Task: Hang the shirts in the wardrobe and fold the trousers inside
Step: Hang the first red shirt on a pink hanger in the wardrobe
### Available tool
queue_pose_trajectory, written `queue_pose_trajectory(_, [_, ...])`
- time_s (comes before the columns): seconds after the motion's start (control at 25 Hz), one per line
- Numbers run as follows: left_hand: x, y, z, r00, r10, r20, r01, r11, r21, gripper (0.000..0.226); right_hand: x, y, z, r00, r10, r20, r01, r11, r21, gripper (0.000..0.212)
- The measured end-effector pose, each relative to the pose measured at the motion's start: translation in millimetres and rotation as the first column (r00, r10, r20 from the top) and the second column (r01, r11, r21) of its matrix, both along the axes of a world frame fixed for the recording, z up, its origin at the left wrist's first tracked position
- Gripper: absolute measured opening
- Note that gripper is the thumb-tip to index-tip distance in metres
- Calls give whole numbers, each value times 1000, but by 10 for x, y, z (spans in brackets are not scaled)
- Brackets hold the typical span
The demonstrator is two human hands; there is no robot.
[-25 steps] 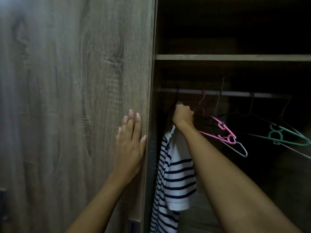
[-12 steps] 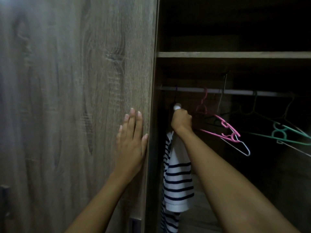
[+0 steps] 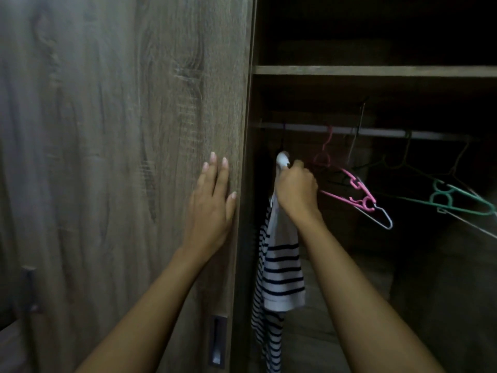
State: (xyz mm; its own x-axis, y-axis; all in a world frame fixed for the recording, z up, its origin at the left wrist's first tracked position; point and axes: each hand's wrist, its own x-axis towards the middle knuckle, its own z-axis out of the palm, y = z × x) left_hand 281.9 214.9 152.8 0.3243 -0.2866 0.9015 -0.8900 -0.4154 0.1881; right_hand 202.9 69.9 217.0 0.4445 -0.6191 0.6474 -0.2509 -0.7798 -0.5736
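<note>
A white shirt with dark stripes (image 3: 279, 267) hangs at the left end of the wardrobe rail (image 3: 376, 131), its dark hanger hook barely visible in the gloom. My right hand (image 3: 297, 188) grips the shirt's top, fingers curled around the cloth just under the rail. My left hand (image 3: 212, 208) lies flat with straight fingers on the wooden wardrobe door (image 3: 121, 157), close to its right edge. No trousers are in view.
Empty hangers dangle from the rail to the right: a pink one (image 3: 355, 195), a white wire one (image 3: 382, 219) and a green one (image 3: 457, 200). A wooden shelf (image 3: 376, 70) runs above the rail. The door's recessed handle (image 3: 216, 337) sits low.
My right hand slid slightly lower and to the right along the shirt's top; the shirt hangs closer to the left wall. My left hand stays pressed on the door.
</note>
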Motion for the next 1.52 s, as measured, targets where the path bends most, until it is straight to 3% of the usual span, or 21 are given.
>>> queue_pose_trajectory(0.12, [-245,289,-134,996,-89,-18,87,991,-104,52,-330,449,-420,900,102,423,-17,980,-199,29])
queue_pose_trajectory(0.2, [-441,573,-359,994,-109,-26,104,983,-153,38,-438,751,-831,797,206,568,-83,969,-235,22])
queue_pose_trajectory(0.44, [-935,1799,-1288,971,45,-235,-79,987,-138,27,-514,1815,-2199,799,382,465,-390,917,-85,25])
queue_pose_trajectory(0.68, [-1236,3174,-1816,853,337,-398,-409,906,-108,26,-414,2953,-2902,731,651,203,-682,709,180,22])
queue_pose_trajectory(0.76, [-1272,3668,-1902,755,481,-447,-579,808,-108,22,-239,3360,-2976,637,765,92,-767,619,167,19])
queue_pose_trajectory(0.84, [-1230,4132,-1972,581,627,-519,-748,663,-36,19,24,3705,-3010,533,846,-13,-840,531,112,18])
queue_pose_trajectory(0.92, [-1109,4633,-2071,298,724,-622,-833,515,201,21,380,4092,-2986,438,891,-123,-890,449,80,18])
queue_pose_trajectory(0.96, [-1025,4833,-2122,132,736,-664,-795,479,373,28,580,4271,-2951,404,896,-185,-905,421,65,17])
queue_pose_trajectory(1.04, [-894,5051,-2192,-141,670,-729,-587,536,607,47,959,4586,-2849,367,883,-295,-919,393,33,15])
queue_pose_trajectory(1.08, [-826,5104,-2212,-222,612,-759,-493,601,629,55,1142,4732,-2799,351,868,-353,-921,387,37,16])
queue_pose_trajectory(1.2, [-645,5172,-2273,-336,435,-835,-412,730,546,64,1526,5056,-2701,296,740,-604,-893,439,101,25])
queue_pose_trajectory(1.36, [-509,5335,-2422,-441,466,-767,-304,726,616,57,1683,5300,-2677,273,488,-829,-875,485,-3,51])
queue_pose_trajectory(1.44, [-469,5318,-2471,-412,506,-758,-310,704,639,47,1704,5390,-2673,276,361,-891,-868,491,-70,68])
queue_pose_trajectory(1.52, [-451,5277,-2481,-369,517,-773,-424,646,634,40,1726,5476,-2708,274,266,-924,-856,506,-107,71])
